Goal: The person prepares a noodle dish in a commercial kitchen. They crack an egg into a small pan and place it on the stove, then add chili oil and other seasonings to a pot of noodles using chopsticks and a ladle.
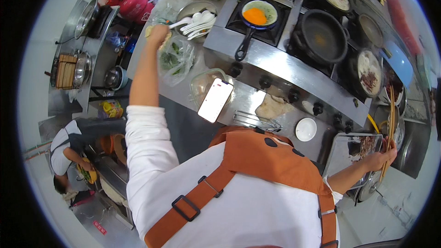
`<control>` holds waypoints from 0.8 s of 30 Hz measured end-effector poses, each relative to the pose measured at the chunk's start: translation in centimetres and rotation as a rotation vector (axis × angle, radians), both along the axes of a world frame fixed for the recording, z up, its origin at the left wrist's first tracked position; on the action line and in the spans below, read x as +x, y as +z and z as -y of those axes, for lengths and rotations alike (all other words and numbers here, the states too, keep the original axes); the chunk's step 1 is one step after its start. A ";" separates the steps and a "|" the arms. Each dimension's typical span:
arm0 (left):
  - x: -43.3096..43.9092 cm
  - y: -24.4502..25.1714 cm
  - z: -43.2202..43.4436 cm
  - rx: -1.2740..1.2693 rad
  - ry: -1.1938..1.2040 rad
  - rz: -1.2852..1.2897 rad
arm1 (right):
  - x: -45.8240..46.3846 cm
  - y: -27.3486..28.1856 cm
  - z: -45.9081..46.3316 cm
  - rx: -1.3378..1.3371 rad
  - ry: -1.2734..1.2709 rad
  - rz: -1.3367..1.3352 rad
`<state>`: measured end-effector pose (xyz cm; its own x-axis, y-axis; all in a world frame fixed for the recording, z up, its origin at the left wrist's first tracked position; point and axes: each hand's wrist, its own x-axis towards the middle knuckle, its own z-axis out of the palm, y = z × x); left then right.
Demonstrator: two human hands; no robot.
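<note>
My left hand is closed around something pale yellowish, perhaps a cloth, beside a plastic bag of green leaves and a metal bowl of white spoons. At the far right my right hand grips long wooden chopsticks above a metal tray with brown chopped food. On the near burner stands a small pan with an orange yolk in a pale green mixture. An empty dark pot sits to its right, and a pot of white and brown food beyond.
A phone lies on a glass container. The counter edge also bears a wire rack and a small white dish. A pink gas cylinder stands upper left. Another person works at the lower left, holding a yellow container.
</note>
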<state>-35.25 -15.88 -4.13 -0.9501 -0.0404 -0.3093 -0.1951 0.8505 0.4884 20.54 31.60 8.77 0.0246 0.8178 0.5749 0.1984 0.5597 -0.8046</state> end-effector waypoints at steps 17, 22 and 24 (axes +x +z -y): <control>26.9 16.8 -32.1 0.860 -0.733 0.280 | 4.4 0.2 1.5 0.032 0.050 -0.169; 29.8 15.2 -41.5 0.568 -0.758 0.071 | 7.3 0.2 1.1 -0.003 0.041 -0.198; 30.6 13.7 -43.0 0.500 -0.755 0.045 | 8.6 0.3 0.7 -0.009 0.021 -0.184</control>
